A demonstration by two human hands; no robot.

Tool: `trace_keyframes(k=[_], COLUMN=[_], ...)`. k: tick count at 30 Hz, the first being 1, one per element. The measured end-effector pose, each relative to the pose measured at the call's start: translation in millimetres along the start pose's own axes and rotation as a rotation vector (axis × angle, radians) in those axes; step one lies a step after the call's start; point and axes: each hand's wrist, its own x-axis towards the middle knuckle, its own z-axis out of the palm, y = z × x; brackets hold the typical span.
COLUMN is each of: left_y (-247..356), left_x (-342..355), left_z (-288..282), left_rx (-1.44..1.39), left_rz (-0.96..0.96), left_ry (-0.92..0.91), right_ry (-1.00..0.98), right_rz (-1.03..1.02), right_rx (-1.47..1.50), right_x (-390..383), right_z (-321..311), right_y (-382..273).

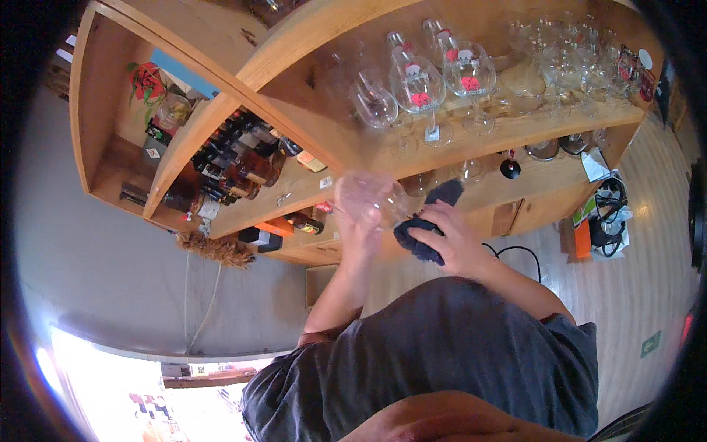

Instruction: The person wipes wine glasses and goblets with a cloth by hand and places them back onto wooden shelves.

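Note:
In the middle of the view my left hand [357, 221] grips a clear stemmed glass [387, 199], blurred by motion and held tilted sideways. Beside it, my right hand [449, 239] has its fingers curled on a dark cloth [420, 250], which is bunched against the glass at its right end and has a flap sticking up behind the fingers. The glass's right part is hidden by cloth and fingers.
Wooden shelving [479, 136] holds rows of glasses [412, 88] upper right and dark bottles [250, 169] left. A brown fluffy object [210, 247] hangs below left. A box with cables [600, 221] stands right, near a black cable [534, 258] by the floor [618, 295].

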Motion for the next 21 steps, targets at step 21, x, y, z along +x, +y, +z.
trace_keyframes(k=[21], left_y=[82], left_x=[40], left_z=[-58], left_rx=[0.174], left_rz=[0.256], left_ry=[0.121], right_ry=[0.293], right_rz=[0.655], right_rx=[0.078], right_x=[-75], right_z=[-3], right_y=[5])
